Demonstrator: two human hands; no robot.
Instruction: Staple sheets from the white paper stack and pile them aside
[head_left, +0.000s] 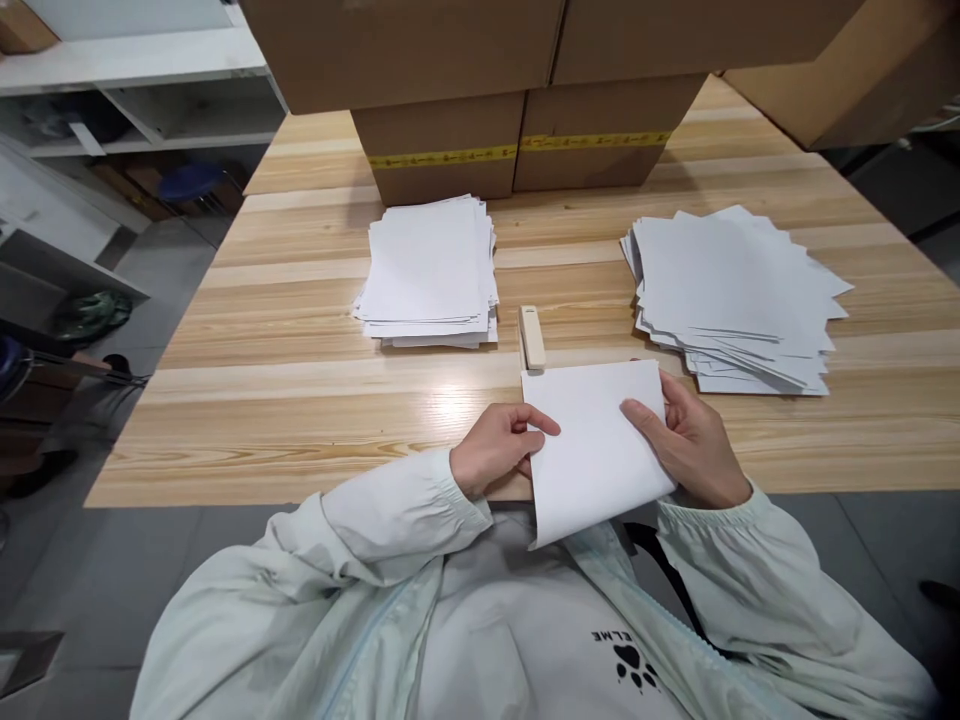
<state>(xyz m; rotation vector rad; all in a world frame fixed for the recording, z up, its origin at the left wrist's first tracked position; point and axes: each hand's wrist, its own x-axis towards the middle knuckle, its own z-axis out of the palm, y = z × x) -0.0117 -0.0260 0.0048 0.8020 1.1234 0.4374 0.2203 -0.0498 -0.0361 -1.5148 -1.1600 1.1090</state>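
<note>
White paper, one sheet or a few together, is held between my hands at the table's front edge, its lower part bending over the edge. My right hand grips its right side, thumb on top and fingers behind. On the left edge, my left hand is closed, index finger and thumb lying over the paper and the other fingers partly hidden beneath. A cream stapler touches or nearly touches the paper's top left corner. Beyond it lie a left paper stack and a larger, fanned right stack.
Cardboard boxes with yellow tape stand at the back of the wooden table. Another carton is at the far right. White shelving and a blue stool are off to the left.
</note>
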